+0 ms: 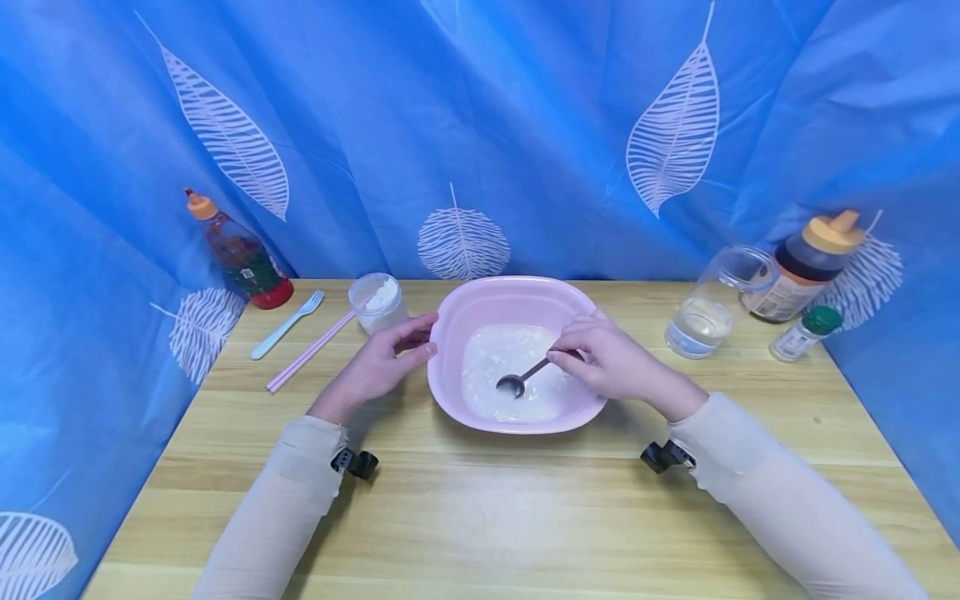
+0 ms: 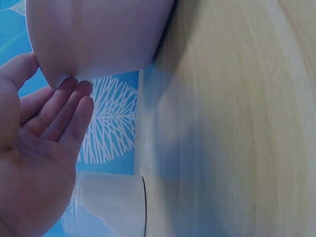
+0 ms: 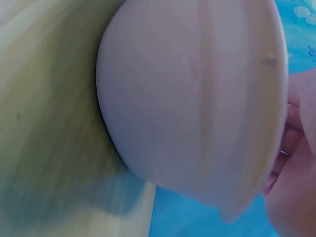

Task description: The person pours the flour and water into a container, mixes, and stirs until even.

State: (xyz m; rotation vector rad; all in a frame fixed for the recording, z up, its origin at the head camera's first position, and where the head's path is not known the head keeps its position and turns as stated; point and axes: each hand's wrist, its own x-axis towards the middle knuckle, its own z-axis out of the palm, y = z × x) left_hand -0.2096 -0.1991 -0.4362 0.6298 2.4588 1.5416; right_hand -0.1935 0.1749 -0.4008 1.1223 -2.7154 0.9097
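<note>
Right hand (image 1: pixel 611 358): thumb and fingers pinch the handle of a dark spoon (image 1: pixel 532 372). Fingers bent, back of the hand upward, hand over the right side of the bowl; in the right wrist view the fingers curl in beyond the rim. Cannot tell whether the palm touches the rim. Spoon slants down to the left, its head in the white mixture (image 1: pixel 517 354) inside the pink bowl (image 1: pixel 447 379). Mixture wet, with some lumps.

Left hand (image 1: pixel 386 360): loose hold on the bowl's left rim, thumb against the edge, the other fingers slightly bent with their tips at the lip. Palm well off the bowl wall.

Both forearms slant inward from the near side, in pale sleeves (image 1: pixel 277 500), a small black camera (image 1: pixel 363 464) at each wrist.

Bowl stands upright toward the back of the wooden table (image 1: pixel 487 517), between the hands. Just beside the left hand, a clear jar (image 1: pixel 382 312) of white powder. Further left, pink chopsticks (image 1: pixel 311 354), a pale blue fork (image 1: pixel 287 327), then a red sauce bottle (image 1: pixel 247 258). Right of the bowl, a glass jug (image 1: pixel 697 329) part-filled with clear liquid; beyond it a dark bottle (image 1: pixel 798 271) with a yellow cap and a green-lidded shaker (image 1: pixel 806 333). Behind, a blue curtain (image 1: pixel 375 100), white leaf print.
</note>
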